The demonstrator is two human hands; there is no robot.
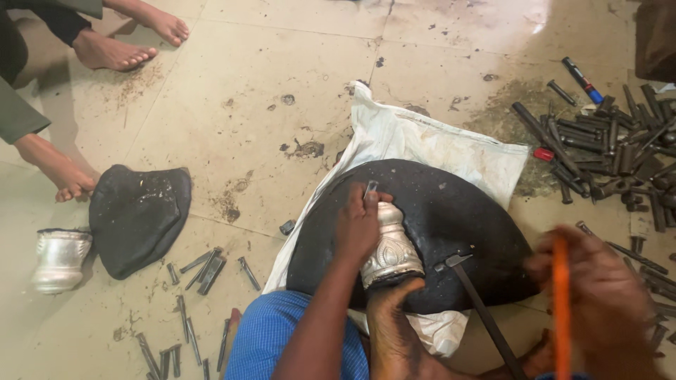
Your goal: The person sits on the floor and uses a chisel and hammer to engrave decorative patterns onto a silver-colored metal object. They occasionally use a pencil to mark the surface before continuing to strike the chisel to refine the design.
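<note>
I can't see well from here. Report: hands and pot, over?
Left hand pins punch on silver pot. Right hand grips orange stick, blurred. Foot braces pot.

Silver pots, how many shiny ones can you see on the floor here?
2. One silver pot lies on the black round pad, under the left hand and a foot. The other silver pot stands at the far left beside a smaller black pad.
</note>
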